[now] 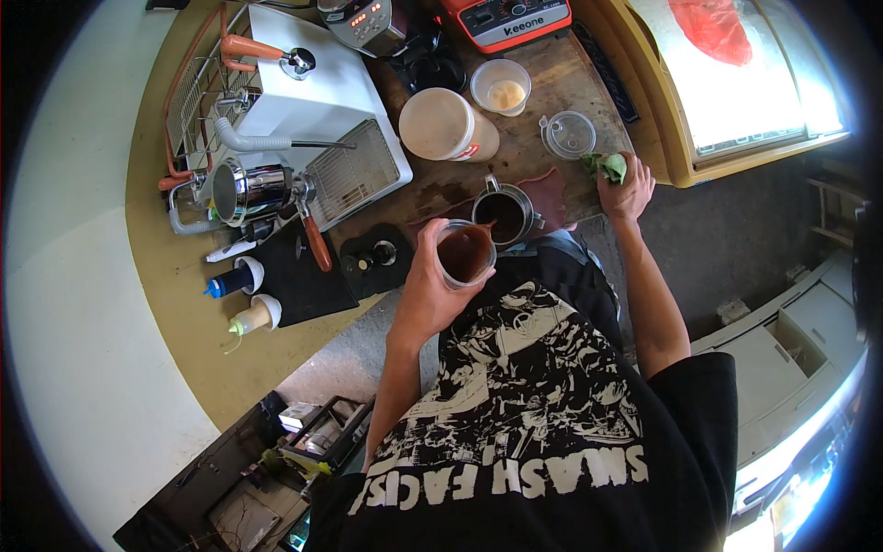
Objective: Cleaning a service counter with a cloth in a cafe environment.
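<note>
My left hand (428, 293) is wrapped round a clear cup (443, 241) of brown liquid. The cup tilts over the rim of a steel pitcher (525, 198), and liquid runs from its lip toward the pitcher, which has dark contents. The pitcher stands on a dark red cloth (549, 189) near the counter's front edge. Farther right, my right hand (627, 191) rests at the counter corner, closed on a crumpled green cloth (611, 166). Beyond the pitcher stand a large whitish tub (478, 138) and a translucent cup (487, 77) with a little pale stuff inside. A clear lid (569, 134) lies near the green cloth.
A white espresso machine (317, 87) with a drip tray (354, 175) fills the left side. Its wooden-handled portafilter (317, 244) juts toward me. Squeeze bottles (250, 316) lie on the near left counter. A red appliance (510, 20) stands at the back; a yellow-framed case (685, 138) borders the right.
</note>
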`<action>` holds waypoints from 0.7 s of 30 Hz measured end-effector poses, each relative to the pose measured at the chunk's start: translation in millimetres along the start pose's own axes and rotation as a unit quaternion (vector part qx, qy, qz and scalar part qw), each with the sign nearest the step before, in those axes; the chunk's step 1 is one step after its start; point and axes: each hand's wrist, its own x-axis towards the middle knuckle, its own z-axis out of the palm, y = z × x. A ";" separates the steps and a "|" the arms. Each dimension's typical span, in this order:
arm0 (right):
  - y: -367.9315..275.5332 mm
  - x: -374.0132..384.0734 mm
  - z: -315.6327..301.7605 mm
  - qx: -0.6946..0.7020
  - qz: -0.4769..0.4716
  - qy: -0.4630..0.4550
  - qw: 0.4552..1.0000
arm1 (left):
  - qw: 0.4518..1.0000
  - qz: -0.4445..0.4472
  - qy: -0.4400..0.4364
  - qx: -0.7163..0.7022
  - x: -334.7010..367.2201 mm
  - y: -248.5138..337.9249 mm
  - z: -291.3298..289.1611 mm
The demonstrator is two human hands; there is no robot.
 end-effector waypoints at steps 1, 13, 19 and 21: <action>1.3 0.0 1.2 0.002 -0.005 0.006 1.000 | 1.000 0.004 -0.002 -0.003 0.7 0.4 0.0; 0.8 0.2 0.2 0.002 -0.004 0.001 1.000 | 1.000 -0.002 -0.018 0.000 5.9 6.0 0.3; 0.9 -0.3 1.1 0.000 -0.004 0.003 1.000 | 0.999 -0.013 -0.029 -0.003 7.4 8.9 0.2; 0.4 -0.2 0.6 0.000 -0.004 0.004 1.000 | 0.999 -0.013 -0.031 -0.003 7.9 9.4 0.4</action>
